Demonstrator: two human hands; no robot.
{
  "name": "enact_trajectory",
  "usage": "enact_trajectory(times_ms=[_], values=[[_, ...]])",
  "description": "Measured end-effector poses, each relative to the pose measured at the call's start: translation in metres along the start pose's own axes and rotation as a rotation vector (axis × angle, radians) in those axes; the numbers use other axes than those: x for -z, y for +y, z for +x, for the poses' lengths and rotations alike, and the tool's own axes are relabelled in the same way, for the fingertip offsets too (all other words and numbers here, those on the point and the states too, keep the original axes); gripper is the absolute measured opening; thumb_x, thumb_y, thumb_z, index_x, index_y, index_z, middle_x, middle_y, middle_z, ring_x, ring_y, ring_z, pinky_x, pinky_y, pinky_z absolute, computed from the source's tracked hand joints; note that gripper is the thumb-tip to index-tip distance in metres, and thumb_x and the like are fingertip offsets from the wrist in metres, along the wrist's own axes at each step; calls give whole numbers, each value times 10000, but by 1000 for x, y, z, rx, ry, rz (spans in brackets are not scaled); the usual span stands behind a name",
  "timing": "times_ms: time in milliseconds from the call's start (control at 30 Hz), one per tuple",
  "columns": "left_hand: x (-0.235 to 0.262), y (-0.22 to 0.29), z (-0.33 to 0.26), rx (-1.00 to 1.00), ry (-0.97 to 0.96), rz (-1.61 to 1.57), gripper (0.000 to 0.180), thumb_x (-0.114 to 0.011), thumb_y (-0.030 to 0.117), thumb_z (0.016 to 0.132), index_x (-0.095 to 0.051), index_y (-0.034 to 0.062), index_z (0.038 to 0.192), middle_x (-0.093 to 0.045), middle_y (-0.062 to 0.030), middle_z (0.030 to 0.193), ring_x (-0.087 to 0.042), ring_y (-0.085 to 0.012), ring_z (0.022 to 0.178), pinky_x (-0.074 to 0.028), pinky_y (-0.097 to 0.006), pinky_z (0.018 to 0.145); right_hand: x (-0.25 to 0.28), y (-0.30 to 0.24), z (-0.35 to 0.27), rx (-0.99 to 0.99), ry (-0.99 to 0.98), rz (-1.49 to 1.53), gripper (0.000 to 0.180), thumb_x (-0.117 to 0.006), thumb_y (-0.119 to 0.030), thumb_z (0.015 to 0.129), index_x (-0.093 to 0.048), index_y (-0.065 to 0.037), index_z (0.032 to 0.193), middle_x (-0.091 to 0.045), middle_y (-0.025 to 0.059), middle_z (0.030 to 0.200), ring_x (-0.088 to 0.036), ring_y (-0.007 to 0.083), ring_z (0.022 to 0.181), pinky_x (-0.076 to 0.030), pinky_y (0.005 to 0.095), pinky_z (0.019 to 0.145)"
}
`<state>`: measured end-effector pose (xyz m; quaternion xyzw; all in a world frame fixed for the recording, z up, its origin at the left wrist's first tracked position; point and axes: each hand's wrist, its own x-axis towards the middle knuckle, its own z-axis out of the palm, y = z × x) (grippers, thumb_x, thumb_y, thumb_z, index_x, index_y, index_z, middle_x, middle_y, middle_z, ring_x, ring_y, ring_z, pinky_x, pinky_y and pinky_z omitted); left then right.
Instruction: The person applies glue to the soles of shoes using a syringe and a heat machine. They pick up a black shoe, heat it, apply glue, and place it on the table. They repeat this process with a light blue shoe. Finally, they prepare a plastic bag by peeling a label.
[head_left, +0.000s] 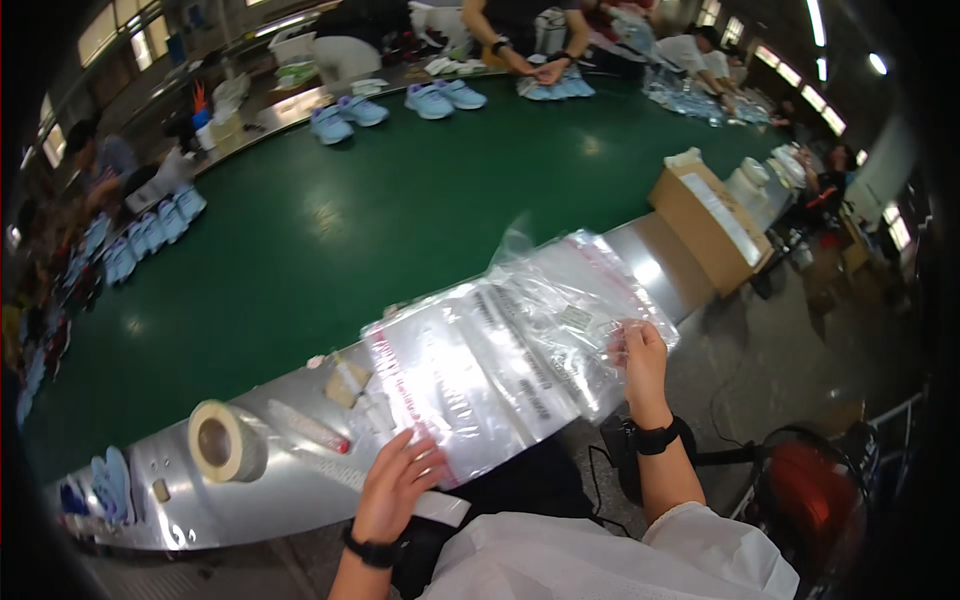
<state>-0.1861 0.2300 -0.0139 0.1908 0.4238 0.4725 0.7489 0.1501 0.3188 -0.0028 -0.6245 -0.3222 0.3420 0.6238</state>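
Clear plastic bags (455, 385) with printed panels lie flat on the metal ledge in front of me. My left hand (402, 483) rests its outstretched fingers at their lower left corner, beside the red-printed strip. Over on the right, my right hand (643, 362) pinches the edge of a crumpled clear plastic bag (560, 295), which overlaps the flat ones. A small pale label shows through this bag. Both wrists wear dark bands.
Left along the ledge are a tape roll (215, 442), a red-tipped clear tube (308, 427) and blue shoe parts (112, 485). An open cardboard box (710, 220) stands right. Beyond the green belt (400, 200) co-workers handle light-blue shoes (432, 100). A red-and-black object (810, 490) sits lower right.
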Motion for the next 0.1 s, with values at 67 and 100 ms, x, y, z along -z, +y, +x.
enact_trajectory(times_ms=[67, 100], values=[[24, 10, -31, 50, -131, -31, 448, -433, 265, 956, -374, -22, 1294, -487, -227, 1248, -552, -307, 1066, -462, -392, 873, 64, 31, 20, 95, 70, -250, 154, -485, -57, 856, -618, 12, 820, -614, 73, 706, -553, 93, 587, -446, 225, 540], [14, 10, -17, 65, -172, -23, 448, -433, 265, 956, -374, -22, 1294, -487, -227, 1248, -552, -307, 1066, -462, -392, 873, 76, 37, 20, 31, 73, -334, 144, -501, -66, 845, -621, 8, 815, -611, 69, 691, -552, 95, 572, -442, 222, 533]])
